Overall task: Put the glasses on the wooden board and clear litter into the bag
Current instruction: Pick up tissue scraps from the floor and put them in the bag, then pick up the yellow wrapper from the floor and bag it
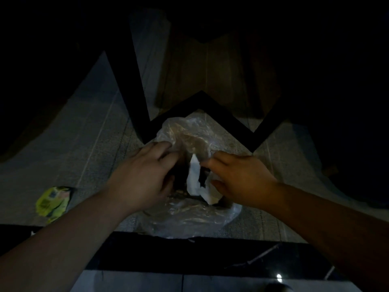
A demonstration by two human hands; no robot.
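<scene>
Both hands work a clear plastic bag (189, 131) lying on the tiled floor (94, 123) in dim light, the left hand (145, 175) and right hand (240, 178) each with fingers pinched on the bag's mouth, spreading it around white paper litter (196, 175) inside. A yellow-green wrapper (52, 201) lies on the floor well left of the bag, likely the next piece to collect. No glasses are visible; a wooden surface (210, 70) shows beyond the bag.

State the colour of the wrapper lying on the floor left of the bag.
The wrapper is bright yellow-green, as seen in the head view.
</scene>
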